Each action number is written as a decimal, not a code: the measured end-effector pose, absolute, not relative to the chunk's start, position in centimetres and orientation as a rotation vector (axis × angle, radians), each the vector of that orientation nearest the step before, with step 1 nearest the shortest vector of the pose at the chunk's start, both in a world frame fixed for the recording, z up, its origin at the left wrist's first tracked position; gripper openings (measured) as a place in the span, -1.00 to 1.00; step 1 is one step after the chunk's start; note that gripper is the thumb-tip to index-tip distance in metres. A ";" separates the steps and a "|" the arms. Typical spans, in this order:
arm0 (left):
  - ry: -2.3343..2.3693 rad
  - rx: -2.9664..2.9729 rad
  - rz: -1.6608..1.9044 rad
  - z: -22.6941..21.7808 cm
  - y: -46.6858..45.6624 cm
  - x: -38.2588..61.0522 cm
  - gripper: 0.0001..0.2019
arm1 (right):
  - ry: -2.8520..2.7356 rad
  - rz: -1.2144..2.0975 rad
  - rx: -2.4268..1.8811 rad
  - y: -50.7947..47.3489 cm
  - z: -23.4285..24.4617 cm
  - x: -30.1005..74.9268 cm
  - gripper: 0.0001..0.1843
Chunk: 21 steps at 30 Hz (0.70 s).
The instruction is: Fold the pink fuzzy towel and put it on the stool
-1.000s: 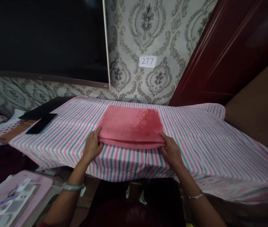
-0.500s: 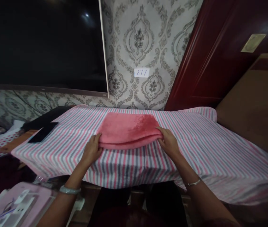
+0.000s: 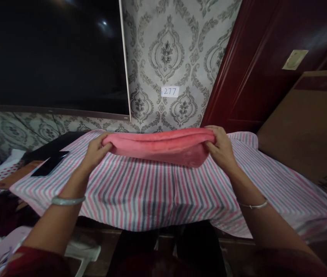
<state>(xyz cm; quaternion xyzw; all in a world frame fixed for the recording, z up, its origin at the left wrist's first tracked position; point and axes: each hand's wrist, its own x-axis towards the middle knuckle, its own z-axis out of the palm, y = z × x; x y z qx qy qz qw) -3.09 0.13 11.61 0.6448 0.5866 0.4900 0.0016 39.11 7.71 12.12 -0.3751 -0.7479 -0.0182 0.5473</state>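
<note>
Folded pink towel (image 3: 163, 148) lifted off the striped cloth (image 3: 151, 188) toward the worktop's far edge, left hand (image 3: 95, 152) and right hand (image 3: 222, 150) pinching its ends; setting down left.

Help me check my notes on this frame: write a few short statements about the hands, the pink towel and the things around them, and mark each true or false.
1. Both hands grip the pink towel: left hand, right hand. True.
2. The towel lies flat on the striped cloth. False: it is lifted above it.
3. A dark phone lies on the cloth's left edge. True.
4. The label on the wall reads 112. False: it reads 277.
5. Each wrist wears a bangle. True.
</note>
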 end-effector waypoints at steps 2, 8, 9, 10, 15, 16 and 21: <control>1.695 1.948 1.546 14.6 0.2 -2.6 -0.71 | -1.724 0.136 -0.847 7.5 14.0 39.7 -0.75; 1.467 1.730 1.778 20.0 2.3 -1.4 -0.74 | -1.450 0.761 -0.751 9.8 16.5 41.1 -0.85; 1.477 1.655 1.773 20.2 3.2 -1.3 -0.73 | -1.396 0.880 -0.771 10.7 16.3 41.1 -0.87; 1.495 1.580 1.749 20.1 4.3 -1.3 -0.72 | -1.345 0.991 -0.800 11.8 15.9 40.9 -0.88; 1.662 1.158 1.415 14.7 9.9 -1.0 -0.73 | -1.134 1.346 -1.002 15.8 10.0 38.7 -0.81; 1.700 1.113 1.348 12.9 10.5 -0.9 -0.74 | -1.111 1.417 -1.055 16.1 8.2 38.1 -0.73; 1.775 1.012 1.160 5.5 10.6 -0.5 -0.70 | -1.123 1.516 -1.117 16.0 1.0 37.0 -0.60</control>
